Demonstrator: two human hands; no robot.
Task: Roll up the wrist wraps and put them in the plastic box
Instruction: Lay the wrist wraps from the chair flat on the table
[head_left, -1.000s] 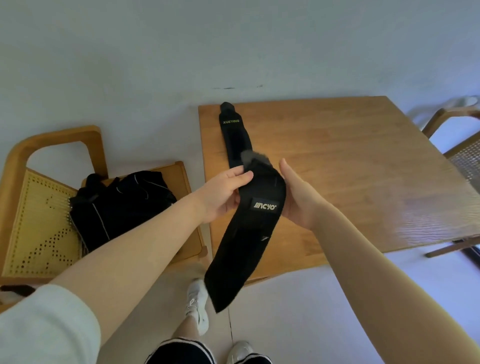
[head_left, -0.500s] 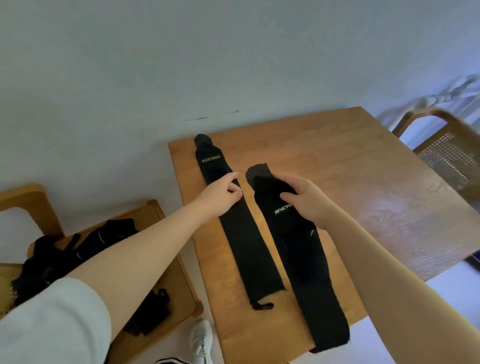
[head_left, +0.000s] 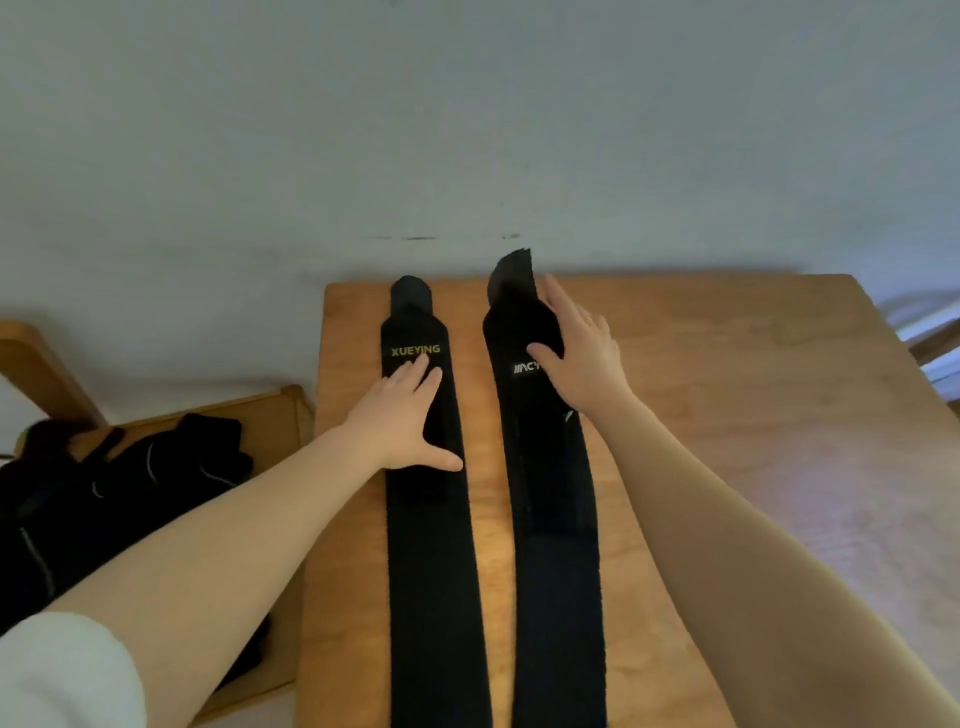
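Observation:
Two long black wrist wraps lie side by side, stretched out along the wooden table (head_left: 727, 415). The left wrap (head_left: 431, 561) carries yellow lettering near its far end. My left hand (head_left: 402, 418) rests flat on it just below that lettering, fingers straight. The right wrap (head_left: 556, 561) has a white logo, and its far tip stands up against the wall. My right hand (head_left: 579, 356) lies on its right edge beside the logo, fingers extended. No plastic box is in view.
A white wall rises directly behind the table. A wooden chair (head_left: 270, 415) at the left holds a pile of black clothing (head_left: 114, 499). Part of another chair shows at the far right edge.
The right wrap went from hanging in both hands to lying flat on the table beside the left one. Both hands now lie flat on the wraps' far ends, and the view has moved closer.

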